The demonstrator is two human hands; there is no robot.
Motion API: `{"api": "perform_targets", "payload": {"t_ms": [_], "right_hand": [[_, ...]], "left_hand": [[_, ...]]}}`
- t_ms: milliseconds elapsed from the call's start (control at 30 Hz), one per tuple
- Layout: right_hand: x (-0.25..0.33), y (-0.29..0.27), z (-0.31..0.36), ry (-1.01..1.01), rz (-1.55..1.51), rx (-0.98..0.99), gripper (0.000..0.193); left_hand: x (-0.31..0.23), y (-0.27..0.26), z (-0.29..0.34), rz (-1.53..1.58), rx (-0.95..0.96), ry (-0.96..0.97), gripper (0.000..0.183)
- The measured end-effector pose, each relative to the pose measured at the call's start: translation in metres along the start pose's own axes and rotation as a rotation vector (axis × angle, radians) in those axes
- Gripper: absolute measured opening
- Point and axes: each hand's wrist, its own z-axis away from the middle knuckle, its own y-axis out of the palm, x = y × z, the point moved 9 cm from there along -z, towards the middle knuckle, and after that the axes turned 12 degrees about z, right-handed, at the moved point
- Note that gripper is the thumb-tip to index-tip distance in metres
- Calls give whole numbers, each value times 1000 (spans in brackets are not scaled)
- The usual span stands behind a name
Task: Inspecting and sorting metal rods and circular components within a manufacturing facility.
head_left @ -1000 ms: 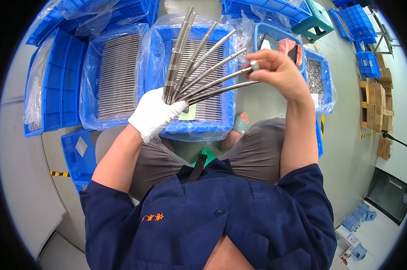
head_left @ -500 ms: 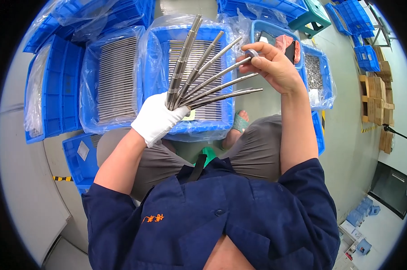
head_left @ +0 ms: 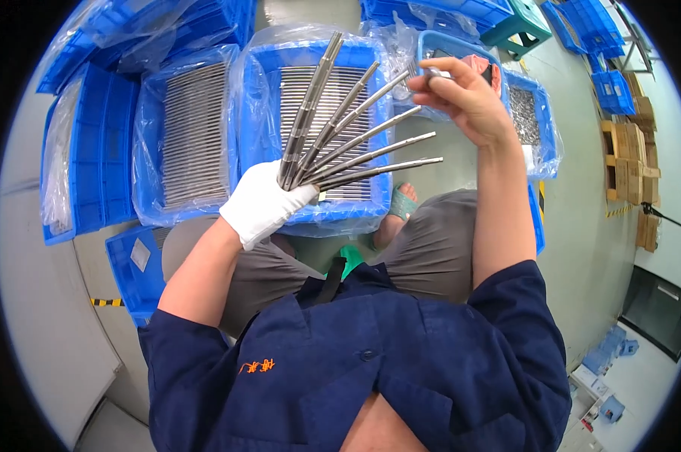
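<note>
Right of the metal rods (head_left: 309, 113) clenched in my left grip (head_left: 265, 200), I had drawn my right grip (head_left: 467, 105), pinching a small piece (head_left: 433, 72), clear of one bared rod tip (head_left: 414, 111).

From where I stand, the plainest lettering is a short row of orange characters (head_left: 257, 366), stitched on the left chest of the navy work shirt (head_left: 340, 331); I can't make the strokes out with certainty. A white paper label (head_left: 140, 255) is on the low blue crate (head_left: 140, 292) by the left knee, its print too small to read. A pale yellowish slip (head_left: 323, 196) barely peeks out below the fanned metal rods (head_left: 308, 109), no writing legible. Wordless black-and-yellow hazard tape (head_left: 107, 302) marks the floor beside that crate.
</note>
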Motion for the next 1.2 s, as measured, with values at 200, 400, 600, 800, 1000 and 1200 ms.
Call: {"api": "perform_targets", "payload": {"t_ms": [200,400,600,800,1000,1200], "right_hand": [[-1,16,-3,-95,-73,178,33],[10,18,2,-85,138,161,31],[-1,39,0,-39,157,236,28],[-6,35,-2,14,161,161,26],[-14,34,1,20,95,186,27],[-13,21,3,105,142,165,27]], "left_hand": [[2,9,1,-32,66,-37,20],[8,10,3,-76,79,-48,19],[4,17,5,-75,121,-53,16],[-3,11,5,89,122,-44,22],[1,9,3,212,111,-64,31],[-1,5,5,211,127,-7,34]]}}
